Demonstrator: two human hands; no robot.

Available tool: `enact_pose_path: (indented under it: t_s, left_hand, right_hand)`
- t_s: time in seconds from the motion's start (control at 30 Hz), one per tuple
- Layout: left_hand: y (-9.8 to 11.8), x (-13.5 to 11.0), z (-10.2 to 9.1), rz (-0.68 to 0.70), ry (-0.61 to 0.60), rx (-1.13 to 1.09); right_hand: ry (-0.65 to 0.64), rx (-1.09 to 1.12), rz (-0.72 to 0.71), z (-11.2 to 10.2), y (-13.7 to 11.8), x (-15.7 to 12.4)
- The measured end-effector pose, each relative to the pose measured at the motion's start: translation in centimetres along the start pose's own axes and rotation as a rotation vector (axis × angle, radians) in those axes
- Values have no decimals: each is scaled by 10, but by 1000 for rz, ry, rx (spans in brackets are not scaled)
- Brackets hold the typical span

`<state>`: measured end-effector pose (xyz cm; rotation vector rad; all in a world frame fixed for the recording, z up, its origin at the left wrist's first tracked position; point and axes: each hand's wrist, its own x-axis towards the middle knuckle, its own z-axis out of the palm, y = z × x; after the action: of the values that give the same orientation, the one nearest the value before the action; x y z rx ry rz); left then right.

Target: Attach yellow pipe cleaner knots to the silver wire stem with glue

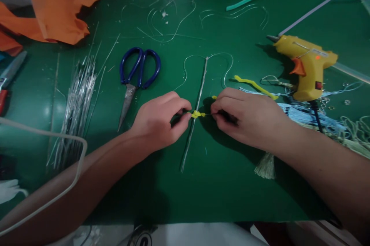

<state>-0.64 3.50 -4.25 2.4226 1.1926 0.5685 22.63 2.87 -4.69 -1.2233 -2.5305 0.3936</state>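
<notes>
A thin bundle of silver wires (199, 91) lies upright on the green mat (219, 184) in the middle. A yellow pipe cleaner (198, 114) is knotted around it. My left hand (158, 120) pinches the left end of the yellow pipe cleaner, fingers closed. My right hand (243, 117) pinches its right end, fingers closed too. Both hands rest low over the mat, on either side of the wire bundle.
Blue-handled scissors (135, 80) lie left of the hands, a pile of silver wires (75, 107) further left. A yellow glue gun (306, 66) stands at the right beside blue threads (300, 114) and another yellow pipe cleaner (254, 85). Orange paper (58, 10) sits far left.
</notes>
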Motion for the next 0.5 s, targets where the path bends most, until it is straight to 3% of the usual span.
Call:
enact_pose_path:
  t_s: [0.37,0.5]
  left_hand:
    - [-2,0,2,-36,-6,-14]
    - [-3,-1,1,68,21,28]
  right_hand:
    - [0,0,1,0,0,0]
    - [16,-28,-16,0,-1,0]
